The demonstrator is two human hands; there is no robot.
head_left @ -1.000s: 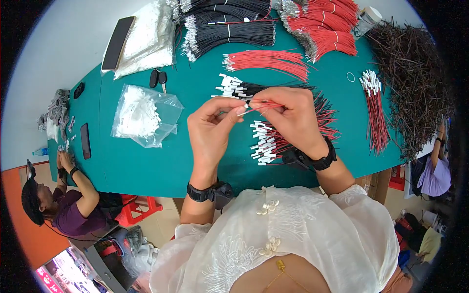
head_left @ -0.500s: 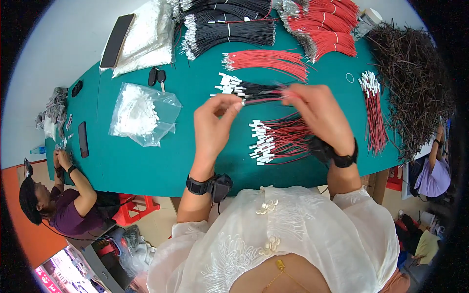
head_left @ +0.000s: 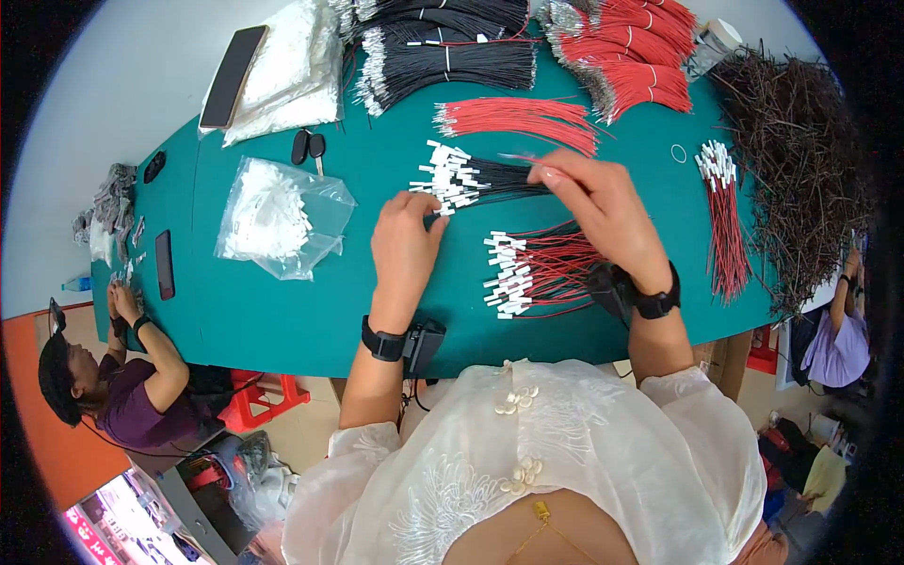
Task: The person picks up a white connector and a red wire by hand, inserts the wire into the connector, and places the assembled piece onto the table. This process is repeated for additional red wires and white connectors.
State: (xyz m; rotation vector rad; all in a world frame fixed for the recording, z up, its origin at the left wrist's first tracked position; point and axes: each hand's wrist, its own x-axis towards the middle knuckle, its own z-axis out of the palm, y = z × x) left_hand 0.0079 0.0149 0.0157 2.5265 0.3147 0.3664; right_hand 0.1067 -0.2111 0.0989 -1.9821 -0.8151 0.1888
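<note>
My left hand (head_left: pixel 403 240) is at the near edge of a bundle of black wires (head_left: pixel 513 179) with white connectors (head_left: pixel 450 177). Its thumb and index finger close on one white connector (head_left: pixel 445 211) there. Above the black wires, my right hand (head_left: pixel 603 202) pinches a thin red wire (head_left: pixel 539 164), its free end blurred. Below the hands lies a pile of red and black wires with white connectors (head_left: pixel 508 273), partly hidden by my right wrist. Loose red wires (head_left: pixel 513 118) lie just beyond the black bundle.
Tied black bundles (head_left: pixel 447 66) and red bundles (head_left: pixel 650 80) line the far side. A bag of white connectors (head_left: pixel 273 221), keys (head_left: pixel 311 149) and phones (head_left: pixel 234 75) lie left. Rightward are finished-looking wires (head_left: pixel 725 226) and a dark tangled heap (head_left: pixel 791 169). A co-worker (head_left: pixel 122 377) sits left.
My left hand has let go of the wire stretched between both hands and moved down and left to the white connectors. My right hand has shifted slightly left, still pinching red wire.
</note>
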